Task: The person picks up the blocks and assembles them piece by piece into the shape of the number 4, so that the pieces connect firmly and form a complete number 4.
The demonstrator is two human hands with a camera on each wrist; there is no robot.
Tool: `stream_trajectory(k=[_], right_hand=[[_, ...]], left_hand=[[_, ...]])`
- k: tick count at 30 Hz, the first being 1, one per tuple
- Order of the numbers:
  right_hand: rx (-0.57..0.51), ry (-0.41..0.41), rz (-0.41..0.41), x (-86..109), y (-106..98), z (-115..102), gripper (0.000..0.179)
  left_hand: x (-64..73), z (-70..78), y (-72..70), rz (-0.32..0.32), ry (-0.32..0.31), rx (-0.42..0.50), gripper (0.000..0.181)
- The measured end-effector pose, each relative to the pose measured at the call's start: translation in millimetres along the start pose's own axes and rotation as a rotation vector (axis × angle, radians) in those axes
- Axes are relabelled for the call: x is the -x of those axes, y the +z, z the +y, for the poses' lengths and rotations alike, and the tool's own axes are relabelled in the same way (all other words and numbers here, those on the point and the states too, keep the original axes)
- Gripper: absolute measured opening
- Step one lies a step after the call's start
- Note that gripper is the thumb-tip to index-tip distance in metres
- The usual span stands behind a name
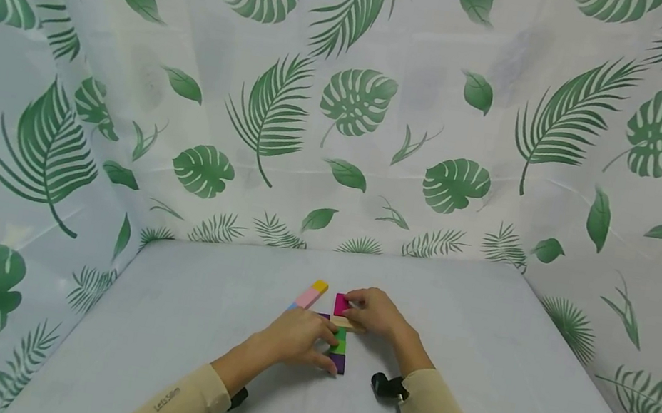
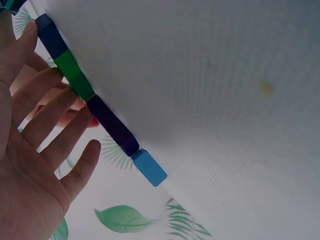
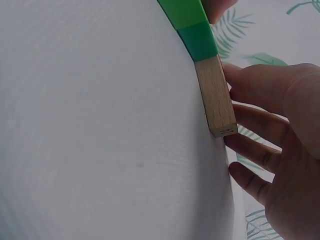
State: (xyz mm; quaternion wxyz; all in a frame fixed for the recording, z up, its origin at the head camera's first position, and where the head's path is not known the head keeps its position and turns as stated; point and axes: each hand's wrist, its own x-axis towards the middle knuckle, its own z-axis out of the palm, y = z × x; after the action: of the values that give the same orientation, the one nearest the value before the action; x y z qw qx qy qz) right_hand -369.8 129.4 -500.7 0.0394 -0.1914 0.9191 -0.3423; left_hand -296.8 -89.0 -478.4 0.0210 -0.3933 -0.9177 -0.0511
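My left hand (image 1: 298,338) lies beside a column of green blocks (image 1: 341,340), its fingers nearly straight against them. Its thumb touches a dark purple block (image 1: 337,362) at the column's near end. With thumb and fingertips my right hand (image 1: 380,314) pinches a magenta block (image 1: 340,303), just beyond a bare wooden block (image 3: 216,95). That wooden block lies crosswise at the far end of the green ones, below the right fingers. A longer purple block (image 2: 112,125) and a light blue block (image 2: 150,168) show past the left fingers; the left hand partly covers them from above.
A slanting strip with a pink block (image 1: 309,297) and a yellow-orange block (image 1: 321,285) lies beyond the left hand. The pieces are on a white-covered table (image 1: 169,325), with leaf-printed cloth (image 1: 295,107) standing behind and at both sides.
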Motion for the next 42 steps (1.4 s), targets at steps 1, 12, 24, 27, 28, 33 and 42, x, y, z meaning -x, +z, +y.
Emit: stream_trajectory(k=[1, 12, 24, 27, 28, 33, 42], right_hand=[[0.0, -0.001, -0.001, -0.3, 0.2, -0.1, 0.036], [0.016, 0.011, -0.003, -0.2, 2.7, -2.1, 0.037], [-0.018, 0.04, -0.013, 2.7, 3.0, -2.5, 0.037], [-0.025, 0.03, -0.01, 4.3, 2.0, -3.7, 0.037], [-0.027, 0.029, -0.009, 4.7, 1.7, -4.1, 0.037], [-0.036, 0.032, -0.005, 5.4, 1.0, -4.0, 0.038], [-0.027, 0.015, -0.02, 7.6, -1.4, -3.0, 0.043]], left_hand=[[0.0, 0.0, -0.1, 0.0, 0.0, 0.002, 0.055], [0.3, 0.7, -1.0, -0.006, 0.0, 0.001, 0.054], [-0.4, 1.0, -1.4, -0.009, 0.0, 0.012, 0.056], [-0.6, 0.7, -1.9, -0.011, 0.004, 0.007, 0.056], [-0.6, 0.6, -2.2, -0.011, 0.005, 0.005, 0.056], [-0.4, 0.5, -2.8, -0.011, 0.017, -0.009, 0.054], [0.5, -0.4, -1.2, 0.003, 0.026, 0.003, 0.051]])
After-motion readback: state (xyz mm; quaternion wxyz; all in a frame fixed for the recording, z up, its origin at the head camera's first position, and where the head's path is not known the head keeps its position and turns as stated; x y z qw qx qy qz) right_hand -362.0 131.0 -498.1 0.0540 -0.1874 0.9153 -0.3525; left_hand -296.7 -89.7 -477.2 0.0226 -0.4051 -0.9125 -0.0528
